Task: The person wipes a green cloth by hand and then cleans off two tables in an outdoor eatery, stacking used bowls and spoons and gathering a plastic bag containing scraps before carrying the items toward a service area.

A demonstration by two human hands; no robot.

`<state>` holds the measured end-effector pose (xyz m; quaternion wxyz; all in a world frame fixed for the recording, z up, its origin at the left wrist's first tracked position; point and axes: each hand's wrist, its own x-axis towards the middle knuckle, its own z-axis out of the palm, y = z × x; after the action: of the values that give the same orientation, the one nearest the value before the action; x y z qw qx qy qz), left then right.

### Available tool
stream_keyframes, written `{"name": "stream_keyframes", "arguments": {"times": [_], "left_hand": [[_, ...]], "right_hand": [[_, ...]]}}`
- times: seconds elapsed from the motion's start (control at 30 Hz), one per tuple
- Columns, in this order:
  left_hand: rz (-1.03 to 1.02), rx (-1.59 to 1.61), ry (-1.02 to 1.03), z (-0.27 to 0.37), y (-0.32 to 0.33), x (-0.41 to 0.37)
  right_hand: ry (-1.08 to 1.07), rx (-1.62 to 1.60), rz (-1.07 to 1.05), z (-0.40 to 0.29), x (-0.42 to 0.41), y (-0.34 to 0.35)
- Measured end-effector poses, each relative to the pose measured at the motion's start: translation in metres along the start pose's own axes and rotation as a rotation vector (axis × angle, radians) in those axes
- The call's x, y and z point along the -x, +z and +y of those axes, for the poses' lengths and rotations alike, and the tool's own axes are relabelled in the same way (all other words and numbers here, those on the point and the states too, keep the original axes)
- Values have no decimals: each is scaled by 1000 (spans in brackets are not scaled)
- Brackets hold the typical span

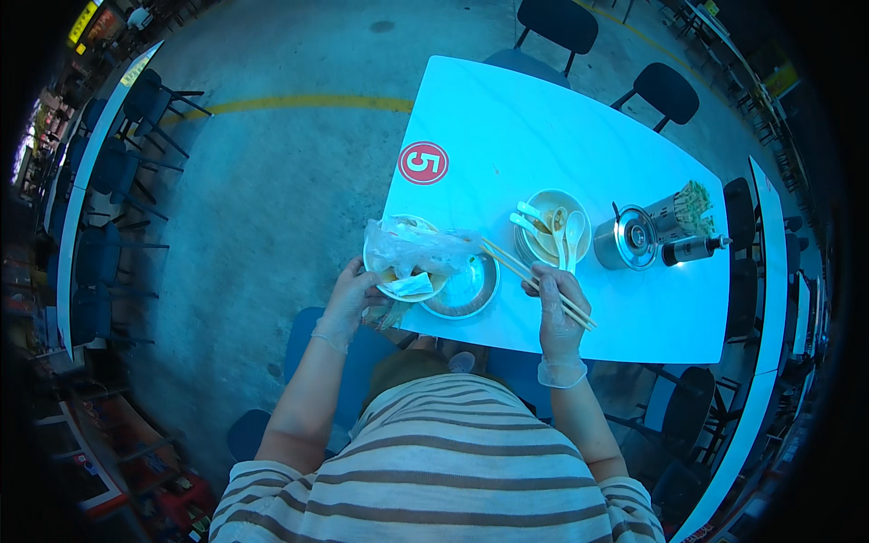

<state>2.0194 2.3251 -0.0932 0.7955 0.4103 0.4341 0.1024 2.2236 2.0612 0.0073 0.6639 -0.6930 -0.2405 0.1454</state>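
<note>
My left hand (pixel 354 292), in a clear plastic glove, grips the rim of a round bowl (pixel 371 268) at the table's left edge. Crumpled clear plastic film (pixel 414 248) and a white folded tissue (pixel 409 285) lie in that bowl, over some food remains. Partly under it sits a wider shallow dish (pixel 468 298) with a wet-looking bottom. My right hand (pixel 560 302), gloved too, holds a pair of wooden chopsticks (pixel 519 270); their tips reach the film's right end. Just beyond that hand stands a stack of bowls (pixel 526 248) with several white soup spoons (pixel 559 231) in the top one.
The white table (pixel 516 142) bears a red number sticker (pixel 423 163). Toward its right end are a lidded metal pot (pixel 624 237), a dark dispenser bottle (pixel 692 250) and a metal holder (pixel 669 214) with thin sticks. Dark chairs (pixel 662 95) stand around; a stool seat (pixel 305 339) is near my legs.
</note>
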Motion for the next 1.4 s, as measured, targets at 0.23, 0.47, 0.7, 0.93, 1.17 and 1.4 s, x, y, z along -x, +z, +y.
{"name": "stream_keyframes", "arguments": {"times": [0.23,0.47,0.7,0.93,1.17,1.4], "left_hand": [[-30,-197,51,-7,39,27],[-69,-256,185,-16,56,18],[109,-726,377,-11,74,24],[137,-841,354,11,86,39],[121,-830,386,10,85,35],[101,-793,482,22,67,34]], "right_hand": [[407,-449,-245,17,9,48],[304,-236,-406,70,25,43],[289,-181,-271,102,28,22],[120,-217,-186,71,23,44],[130,-46,-304,85,25,50],[373,-373,-277,81,23,30]]}}
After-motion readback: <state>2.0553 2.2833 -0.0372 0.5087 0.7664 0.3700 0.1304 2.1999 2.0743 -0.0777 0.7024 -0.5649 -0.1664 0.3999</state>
